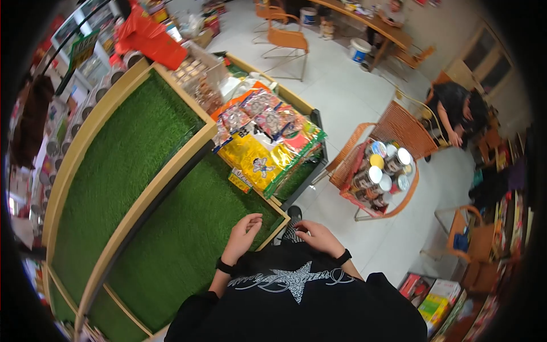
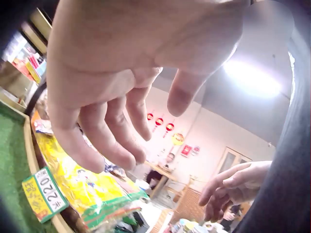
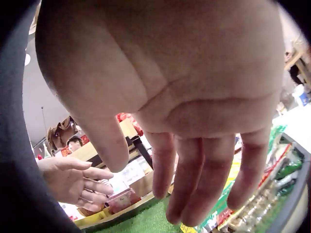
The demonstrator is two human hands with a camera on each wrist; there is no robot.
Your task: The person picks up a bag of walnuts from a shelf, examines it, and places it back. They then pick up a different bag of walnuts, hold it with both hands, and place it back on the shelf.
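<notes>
Both hands hover in front of my black shirt, holding nothing. My left hand (image 1: 244, 230) hangs over the near corner of the green turf shelf (image 1: 176, 239), fingers loosely bent. In the left wrist view the left hand (image 2: 126, 92) fills the top, fingers relaxed and apart. My right hand (image 1: 317, 235) is level with it, just right of the shelf corner, above my shoe. The right wrist view shows the right hand (image 3: 184, 121) palm-on with fingers straight. A pile of yellow snack bags (image 1: 259, 159) lies on the shelf beyond the hands.
A wooden divider (image 1: 154, 191) splits the turf shelves. A price tag (image 2: 44, 193) sits on the shelf edge. An orange wire basket (image 1: 379, 171) of cans stands on the floor to the right. Boxes (image 1: 433, 293) lie at lower right. A person (image 1: 456, 108) bends over beyond the basket.
</notes>
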